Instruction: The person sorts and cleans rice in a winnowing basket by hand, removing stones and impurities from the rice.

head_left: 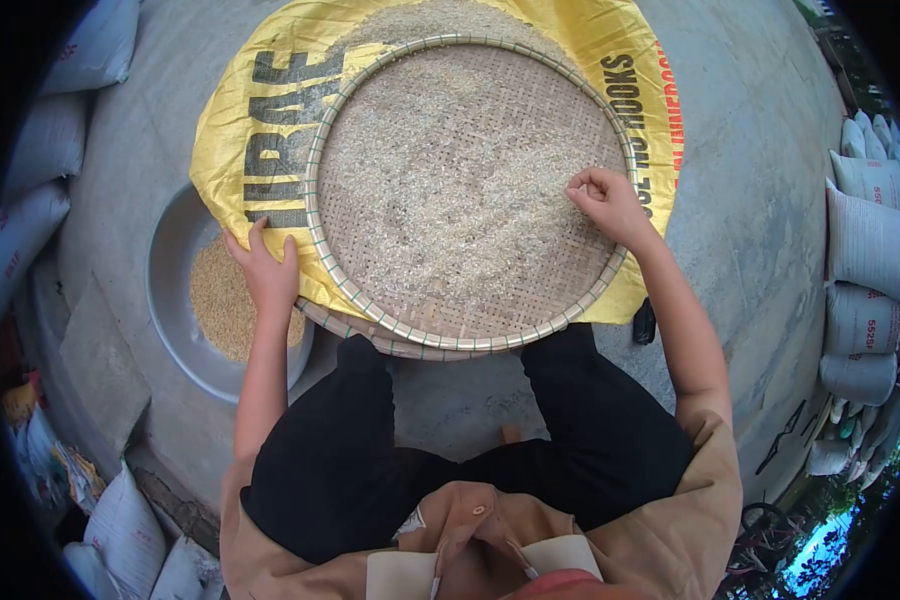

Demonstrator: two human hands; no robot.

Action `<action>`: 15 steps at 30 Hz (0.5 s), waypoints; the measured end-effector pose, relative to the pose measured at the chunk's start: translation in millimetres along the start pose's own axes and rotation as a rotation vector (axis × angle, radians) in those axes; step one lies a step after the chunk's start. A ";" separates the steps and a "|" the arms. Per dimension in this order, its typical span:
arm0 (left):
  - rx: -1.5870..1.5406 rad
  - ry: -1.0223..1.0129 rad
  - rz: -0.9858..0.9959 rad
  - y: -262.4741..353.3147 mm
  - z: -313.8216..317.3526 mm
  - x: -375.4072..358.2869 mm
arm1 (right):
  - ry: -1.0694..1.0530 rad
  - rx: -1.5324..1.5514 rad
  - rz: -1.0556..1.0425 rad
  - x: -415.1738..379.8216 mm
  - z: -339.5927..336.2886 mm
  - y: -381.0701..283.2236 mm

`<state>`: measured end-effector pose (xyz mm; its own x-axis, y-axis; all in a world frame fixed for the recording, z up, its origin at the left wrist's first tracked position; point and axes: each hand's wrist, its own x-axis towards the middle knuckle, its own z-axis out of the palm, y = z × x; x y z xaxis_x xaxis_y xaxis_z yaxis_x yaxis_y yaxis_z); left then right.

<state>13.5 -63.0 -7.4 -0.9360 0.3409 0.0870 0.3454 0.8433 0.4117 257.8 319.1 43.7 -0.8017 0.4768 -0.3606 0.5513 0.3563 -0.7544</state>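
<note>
A tan shirt (665, 535) sits nearest, on the near side of 1 round woven tray (314, 195), with 2 dark-trousered knees at the tray's near rim. Pale grain (450, 210) lies spread across the tray. Left of it, the left hand (265, 270), open with fingers splayed, touches a yellow sack (225, 130) beside a metal basin (170, 325) of golden grain (220, 300). Over the tray's right part, the right hand (607, 205) is pinched closed; whether it holds anything, I cannot tell.

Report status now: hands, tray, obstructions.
Left hand spread at edge of yellow sack. Right hand curled over woven tray. Pale grain scattered across tray. No obstruction seen.
</note>
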 end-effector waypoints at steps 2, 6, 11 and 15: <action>0.003 -0.003 -0.006 1.7 -1.1 0.4 | 0.051 -0.036 -0.023 -1.1 3.6 2.6; 0.007 -0.005 -0.016 1.1 -0.7 0.0 | 0.071 -0.045 -0.005 -0.2 5.6 1.0; 0.002 0.002 -0.004 1.0 -0.5 0.6 | 0.139 0.226 0.091 7.1 10.5 7.6; -0.012 0.003 0.001 0.5 -0.3 0.3 | -0.035 0.659 0.311 7.4 -2.7 0.3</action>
<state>13.4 -62.5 -6.9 -0.9360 0.3402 0.0905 0.3454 0.8380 0.4225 252.6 324.9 42.3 -0.6433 0.4477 -0.6210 0.5099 -0.3545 -0.7838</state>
